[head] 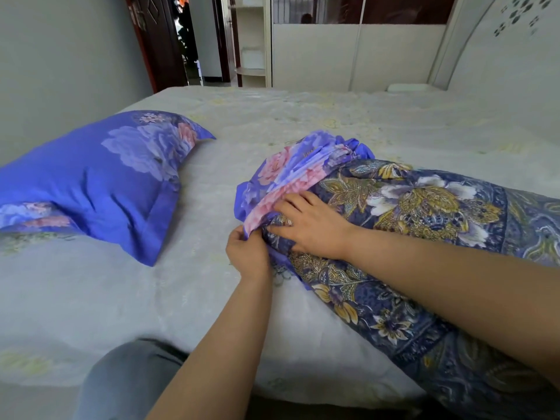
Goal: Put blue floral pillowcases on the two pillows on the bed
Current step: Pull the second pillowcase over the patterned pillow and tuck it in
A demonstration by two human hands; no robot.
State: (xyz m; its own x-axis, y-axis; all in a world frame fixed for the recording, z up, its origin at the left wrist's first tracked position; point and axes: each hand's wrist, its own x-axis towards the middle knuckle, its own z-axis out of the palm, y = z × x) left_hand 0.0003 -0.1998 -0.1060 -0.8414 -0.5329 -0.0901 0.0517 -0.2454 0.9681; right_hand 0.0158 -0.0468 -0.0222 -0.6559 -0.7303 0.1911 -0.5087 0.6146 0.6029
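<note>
One pillow is already in its blue floral case, lying on the left of the bed. The second pillow lies on the right with the pillowcase bunched over its far end. Left hand pinches the case's edge, right hand lies flat on the pillow, fingers spread at the case's hem.
</note>
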